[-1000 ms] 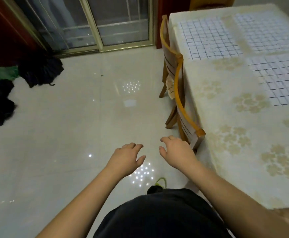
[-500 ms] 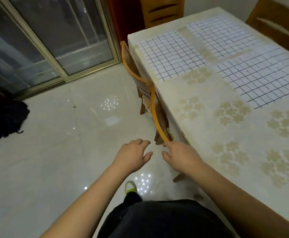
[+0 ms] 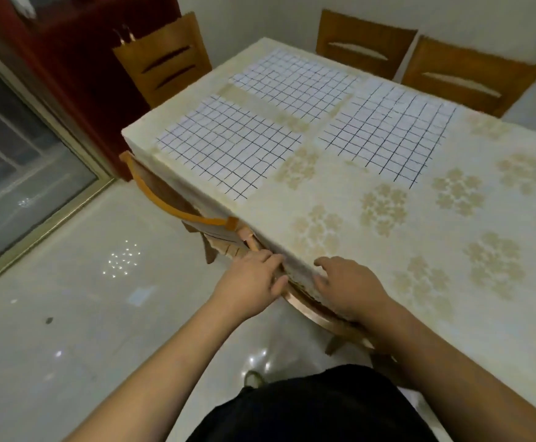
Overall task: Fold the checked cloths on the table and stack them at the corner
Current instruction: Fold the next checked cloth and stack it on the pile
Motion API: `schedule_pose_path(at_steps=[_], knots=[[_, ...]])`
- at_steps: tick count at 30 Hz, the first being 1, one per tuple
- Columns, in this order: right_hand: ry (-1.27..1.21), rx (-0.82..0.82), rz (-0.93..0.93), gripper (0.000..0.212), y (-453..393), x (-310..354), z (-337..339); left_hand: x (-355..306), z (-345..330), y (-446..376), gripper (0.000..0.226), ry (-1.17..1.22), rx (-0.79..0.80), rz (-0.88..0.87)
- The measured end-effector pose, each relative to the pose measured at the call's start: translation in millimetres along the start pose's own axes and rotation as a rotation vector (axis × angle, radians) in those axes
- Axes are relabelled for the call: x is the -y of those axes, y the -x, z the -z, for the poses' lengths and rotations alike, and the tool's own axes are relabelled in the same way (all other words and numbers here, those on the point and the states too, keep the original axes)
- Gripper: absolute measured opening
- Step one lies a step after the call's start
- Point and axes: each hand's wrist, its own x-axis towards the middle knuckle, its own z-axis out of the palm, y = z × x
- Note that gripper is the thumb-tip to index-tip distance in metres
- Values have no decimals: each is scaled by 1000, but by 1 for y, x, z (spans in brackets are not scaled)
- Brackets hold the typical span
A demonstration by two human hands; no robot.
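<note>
White checked cloths (image 3: 228, 145) lie flat on counter (image 3: 340, 193); our left hand (image 3: 249, 282) and right hand (image 3: 351, 287) hover at its edge, fingers loose, holding nothing.

Wooden chairs (image 3: 164, 59) are tucked in around a floral tablecloth (image 3: 419, 250), glossy floor tiles (image 3: 69, 314) are seen, plus a sliding glass door (image 3: 21, 173).

Single head-worn view, forward and down over the table (image 3: 340, 199) edge, near both hands.
</note>
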Motion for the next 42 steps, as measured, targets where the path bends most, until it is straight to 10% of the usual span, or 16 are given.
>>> schedule_pose_path(at_steps=[16, 42], knots=[[-128, -2, -352, 47, -46, -68, 7, -35, -1, -150, 52, -75, 277, -339], [-87, -101, -430, 62, -283, -160, 25, 31, -8, -367, 72, -22, 184, -419]])
